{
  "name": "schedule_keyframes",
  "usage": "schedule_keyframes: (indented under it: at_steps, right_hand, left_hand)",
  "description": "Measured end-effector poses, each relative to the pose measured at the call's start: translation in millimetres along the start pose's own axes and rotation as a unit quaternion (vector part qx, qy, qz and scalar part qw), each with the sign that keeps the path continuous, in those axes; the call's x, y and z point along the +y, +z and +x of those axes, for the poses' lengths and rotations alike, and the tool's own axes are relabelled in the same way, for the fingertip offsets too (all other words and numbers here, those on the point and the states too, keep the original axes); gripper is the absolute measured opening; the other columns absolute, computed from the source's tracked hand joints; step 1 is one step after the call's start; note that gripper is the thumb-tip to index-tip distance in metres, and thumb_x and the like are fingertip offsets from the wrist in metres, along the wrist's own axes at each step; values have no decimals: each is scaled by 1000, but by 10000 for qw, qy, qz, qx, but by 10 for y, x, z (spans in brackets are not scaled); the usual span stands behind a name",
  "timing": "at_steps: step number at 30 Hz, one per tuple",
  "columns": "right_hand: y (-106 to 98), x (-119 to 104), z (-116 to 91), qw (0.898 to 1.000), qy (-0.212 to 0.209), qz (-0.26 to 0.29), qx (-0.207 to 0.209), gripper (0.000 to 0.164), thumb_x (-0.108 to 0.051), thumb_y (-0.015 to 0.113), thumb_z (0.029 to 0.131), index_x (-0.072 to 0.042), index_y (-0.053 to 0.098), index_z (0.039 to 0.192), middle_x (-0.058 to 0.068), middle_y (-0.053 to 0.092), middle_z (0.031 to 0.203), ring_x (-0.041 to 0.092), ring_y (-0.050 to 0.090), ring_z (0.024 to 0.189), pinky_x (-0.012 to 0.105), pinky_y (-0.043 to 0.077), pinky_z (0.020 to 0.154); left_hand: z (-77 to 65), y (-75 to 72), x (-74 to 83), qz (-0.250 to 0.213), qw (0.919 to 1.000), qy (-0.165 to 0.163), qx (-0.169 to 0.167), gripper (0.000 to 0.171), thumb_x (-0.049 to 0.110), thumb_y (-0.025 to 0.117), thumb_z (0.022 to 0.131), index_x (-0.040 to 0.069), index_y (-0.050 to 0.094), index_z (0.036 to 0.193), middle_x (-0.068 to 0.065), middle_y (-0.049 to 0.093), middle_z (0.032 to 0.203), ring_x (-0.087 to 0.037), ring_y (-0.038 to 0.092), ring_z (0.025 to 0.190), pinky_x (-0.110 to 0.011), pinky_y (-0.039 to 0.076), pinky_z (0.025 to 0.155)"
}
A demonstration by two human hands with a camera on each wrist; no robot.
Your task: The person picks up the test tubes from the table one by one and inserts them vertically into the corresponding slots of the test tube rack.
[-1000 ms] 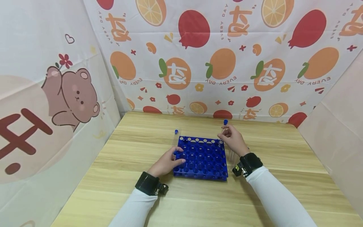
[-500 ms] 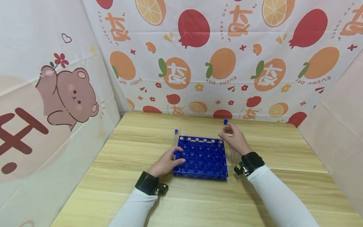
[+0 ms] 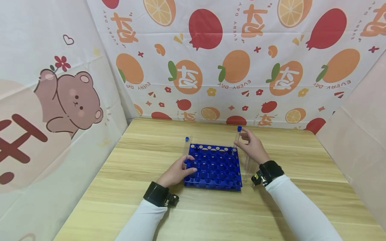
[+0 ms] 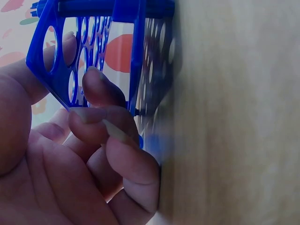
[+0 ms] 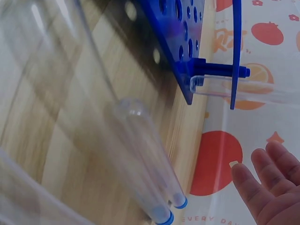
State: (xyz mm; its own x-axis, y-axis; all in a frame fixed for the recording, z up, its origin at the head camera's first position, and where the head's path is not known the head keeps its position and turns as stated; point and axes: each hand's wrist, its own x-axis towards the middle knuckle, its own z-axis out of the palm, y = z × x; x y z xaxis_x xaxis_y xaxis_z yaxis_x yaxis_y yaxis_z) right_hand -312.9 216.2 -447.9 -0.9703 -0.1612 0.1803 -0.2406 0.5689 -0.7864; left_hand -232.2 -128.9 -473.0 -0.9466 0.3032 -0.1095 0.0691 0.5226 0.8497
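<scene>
The right hand (image 3: 251,144) is hovering with fingers extended, gripping nothing, just beside a blue-capped tube (image 3: 237,139); thumb contact cannot be confirmed. The tube is standing in the far right corner of the blue rack (image 3: 212,167). The left hand (image 3: 178,171) is gripping the rack's left end, fingers curled. Further capped tubes (image 5: 150,159) are lying right of the rack on the wood-grain table (image 3: 205,214). A fruit-printed cloth (image 3: 235,67) is hanging behind, a bear-printed cloth (image 3: 79,100) at left.

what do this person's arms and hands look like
The left sleeve and right sleeve are long and plain white. Each ends at a wide black band with a small dark camera; the right one shows a yellow patch. The left hand and right hand are ungloved.
</scene>
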Motion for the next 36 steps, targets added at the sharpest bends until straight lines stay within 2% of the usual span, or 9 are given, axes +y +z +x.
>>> schedule_keyframes:
  at_steps: [6, 11, 18, 21, 26, 30, 36]
  right_hand:
    - [-58, 42, -25, 9998, 133, 39, -122, 81, -52, 68, 88, -26, 29, 154, 17, 49, 144, 37, 47, 132, 58, 43, 103]
    - [-128, 108, -60, 9997, 202, -79, -134, 80, -49, 68, 90, -24, 28, 155, 18, 48, 145, 39, 46, 134, 59, 42, 103]
    - [-252, 221, -132, 9987, 429, -186, -205, 89, -62, 64, 86, -27, 23, 156, 19, 41, 151, 42, 38, 139, 64, 37, 105]
    - [-304, 269, -168, 9979, 513, -236, -301, 91, -63, 63, 86, -25, 22, 157, 21, 37, 153, 45, 33, 141, 65, 35, 106]
    - [-380, 342, -217, 9951, 675, -520, -504, 83, -51, 62, 93, -12, 25, 156, 27, 30, 155, 50, 28, 141, 66, 33, 106]
    - [-417, 422, -249, 9911, 821, -835, -631, 74, -35, 64, 95, -4, 28, 153, 30, 31, 153, 52, 32, 137, 65, 35, 105]
    - [-446, 479, -318, 9822, 1206, -1112, -913, 74, -35, 65, 94, 0, 31, 150, 35, 39, 145, 52, 41, 131, 64, 38, 103]
  left_hand:
    - [2, 1, -8, 19, 10000, 7, 4, 41, 31, 68, 94, 21, 52, 130, 1, 41, 68, -15, 41, 56, -27, 35, 51]
    - [5, -5, -7, 10, 10000, 13, -6, 41, 31, 68, 94, 22, 51, 131, 1, 41, 68, -15, 41, 56, -27, 35, 51]
    - [18, -20, -9, -37, 10000, 45, -8, 42, 30, 68, 94, 21, 51, 131, 2, 40, 67, -14, 40, 55, -27, 35, 51]
    - [18, -23, -10, -48, 10000, 19, -2, 41, 30, 68, 94, 21, 51, 131, 1, 41, 67, -14, 41, 55, -27, 35, 51]
    - [14, -26, -4, -65, 10000, -21, -2, 42, 30, 68, 94, 21, 51, 132, 1, 40, 67, -15, 40, 55, -26, 35, 51]
    - [12, -25, 0, -69, 10000, -19, 1, 42, 29, 68, 94, 21, 51, 132, 2, 40, 67, -14, 40, 55, -26, 35, 50]
    - [4, -18, -7, -75, 10000, -20, 3, 42, 29, 68, 94, 20, 51, 131, 2, 40, 66, -14, 40, 54, -26, 35, 50]
